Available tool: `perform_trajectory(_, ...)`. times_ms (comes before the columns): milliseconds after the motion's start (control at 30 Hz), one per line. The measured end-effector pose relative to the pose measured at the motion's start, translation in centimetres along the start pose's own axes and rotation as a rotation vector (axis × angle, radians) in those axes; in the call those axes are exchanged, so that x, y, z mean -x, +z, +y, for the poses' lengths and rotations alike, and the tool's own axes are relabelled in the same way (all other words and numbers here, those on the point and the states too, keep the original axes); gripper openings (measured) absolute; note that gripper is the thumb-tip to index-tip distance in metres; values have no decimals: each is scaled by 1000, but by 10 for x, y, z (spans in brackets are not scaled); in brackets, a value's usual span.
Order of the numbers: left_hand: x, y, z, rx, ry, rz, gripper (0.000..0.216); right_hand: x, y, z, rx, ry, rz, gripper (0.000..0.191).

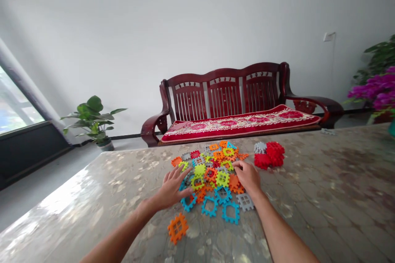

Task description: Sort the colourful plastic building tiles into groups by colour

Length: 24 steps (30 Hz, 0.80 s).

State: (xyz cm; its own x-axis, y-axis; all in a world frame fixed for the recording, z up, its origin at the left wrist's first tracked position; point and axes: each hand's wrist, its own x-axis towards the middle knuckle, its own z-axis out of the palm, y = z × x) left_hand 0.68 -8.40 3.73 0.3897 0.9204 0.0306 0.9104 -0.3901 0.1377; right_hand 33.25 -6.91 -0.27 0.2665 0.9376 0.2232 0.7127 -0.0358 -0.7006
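A heap of interlocking plastic building tiles in orange, lime green, blue, grey and red lies on the table. My left hand is open at the heap's left side, fingers spread over the tiles and thumb near a blue square frame. At the right side, my right hand has its fingers bent in, with the fingertips at the edge of a lime-green tile; its thumb is hidden. One orange window tile lies apart, nearer to me. Blue frames and a grey window tile edge the heap's front.
Right of the heap stands a cluster of red tiles with grey tiles beside it. The patterned table reaches toward a wooden bench. A potted plant is at left, purple flowers at right.
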Motion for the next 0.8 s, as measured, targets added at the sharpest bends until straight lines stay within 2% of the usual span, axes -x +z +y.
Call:
perform_trajectory(133,55,19,8,-75,85,-20,83,0,0,0,5,0,3,24)
perform_trajectory(233,70,34,13,-128,72,44,84,0,-1,0,7,-2,3,25)
perform_trajectory(333,64,37,14,-132,45,72,77,0,-2,-1,9,-2,8,25)
perform_trajectory(500,35,32,18,-65,12,48,75,0,-1,0,7,-5,19,25)
perform_trajectory(800,0,31,42,-23,-59,123,70,-1,3,4,-46,-12,45,24)
